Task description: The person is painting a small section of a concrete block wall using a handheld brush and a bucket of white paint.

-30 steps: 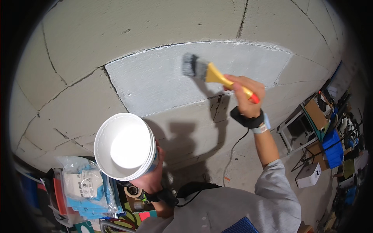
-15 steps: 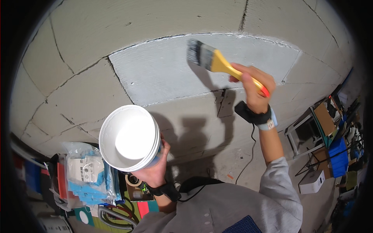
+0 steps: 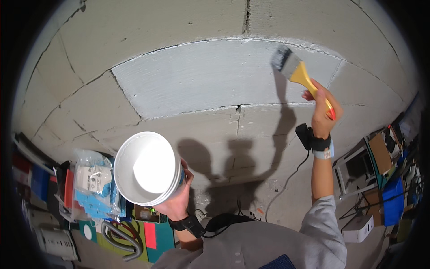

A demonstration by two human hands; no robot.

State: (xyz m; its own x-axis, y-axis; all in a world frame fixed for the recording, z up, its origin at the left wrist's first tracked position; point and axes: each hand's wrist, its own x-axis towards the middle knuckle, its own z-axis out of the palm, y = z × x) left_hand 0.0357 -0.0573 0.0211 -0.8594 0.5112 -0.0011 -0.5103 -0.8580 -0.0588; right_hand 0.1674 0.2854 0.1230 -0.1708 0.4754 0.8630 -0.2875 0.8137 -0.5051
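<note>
Right hand (image 3: pixel 327 112): fingers closed round the handle of a brush (image 3: pixel 308 83), near its red-tipped end. Brush: flat, yellow handle, metal band, dark bristles with whitish tips; held tilted, bristles up and to the left, over the right part of a pale block (image 3: pixel 192 83). Bristles blurred; contact with the block cannot be told.

Left hand (image 3: pixel 174 204): fingers spread and curved round the lower right side of a bucket (image 3: pixel 126 181), holding it. Bucket: white, round, mouth tipped toward the viewer, inside brightly lit; below and left of the block.

Wrists: a black strap (image 3: pixel 320 143) on the right, with a pale blue band (image 3: pixel 323 153) just beside it; a second black strap on the left. A dark cord (image 3: pixel 286 190) hangs from the right strap.

Wall (image 3: pixel 188 127): grey-beige blocks with dark joints, carrying the pale, whitish block and shadows of person and tools.

Lower left: clear plastic bags (image 3: pixel 94 179) with blue contents; a bent grey hose (image 3: pixel 107 235) near them.

Lower right: a metal frame (image 3: pixel 339 179), a cardboard piece (image 3: pixel 380 152), a blue bin (image 3: pixel 393 201), a white box (image 3: pixel 357 229) on the floor (image 3: pixel 282 204).
</note>
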